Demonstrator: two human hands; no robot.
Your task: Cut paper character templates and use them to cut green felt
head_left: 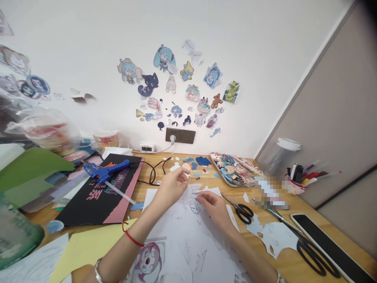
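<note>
My right hand (212,204) pinches a small white paper piece (193,193) with dark marks between thumb and fingertips. Beside it, my left hand (173,182) is raised over the top of the paper, fingers bent and a little apart, with nothing visible in them. Under both hands lie white paper sheets (173,220) with outline drawings, and a pink character picture (149,261) shows near the bottom. Small cut-outs, among them a dark blue shape (203,161), lie scattered beyond my hands. Small black-handled scissors (244,212) rest just right of my right hand.
A blue glue gun (107,172) lies on a black and pink folder (103,200) at left. Rightward are a tray of cut-outs (232,169), larger scissors (312,251), a phone (332,245) and a pen holder (295,184). A green container (20,232) stands at the left edge.
</note>
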